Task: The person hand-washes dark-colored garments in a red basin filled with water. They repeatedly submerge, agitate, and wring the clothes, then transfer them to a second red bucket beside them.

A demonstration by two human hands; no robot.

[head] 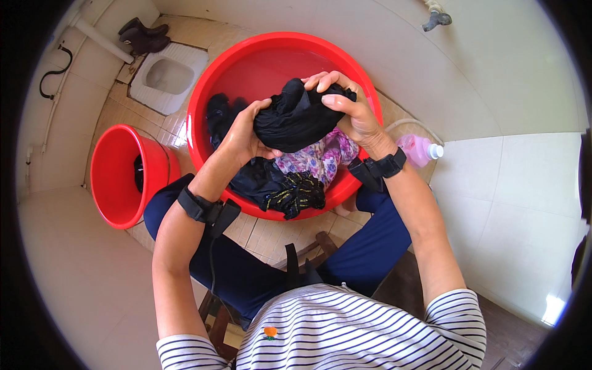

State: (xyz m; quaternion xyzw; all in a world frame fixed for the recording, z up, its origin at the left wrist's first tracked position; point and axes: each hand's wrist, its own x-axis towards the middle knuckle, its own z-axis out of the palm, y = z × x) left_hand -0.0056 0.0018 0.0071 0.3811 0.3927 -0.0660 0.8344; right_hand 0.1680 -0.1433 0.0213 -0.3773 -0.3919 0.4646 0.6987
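Observation:
A bunched black cloth garment is held up between both hands over a large red plastic tub. My left hand grips its left end, thumb on top and fingers beneath. At its right end, my right hand has fingers and thumb closed on the fabric. Below in the tub lie a floral purple and white cloth, black garments with a yellow-patterned gathered part, and more dark wet cloth at the left. Water stands in the tub's far part.
A red bucket with something black inside stands left of the tub. Beyond it are a squat toilet and dark rubber boots. A pink bottle with white cap and a pale hose lie at the right. A tap is on the wall.

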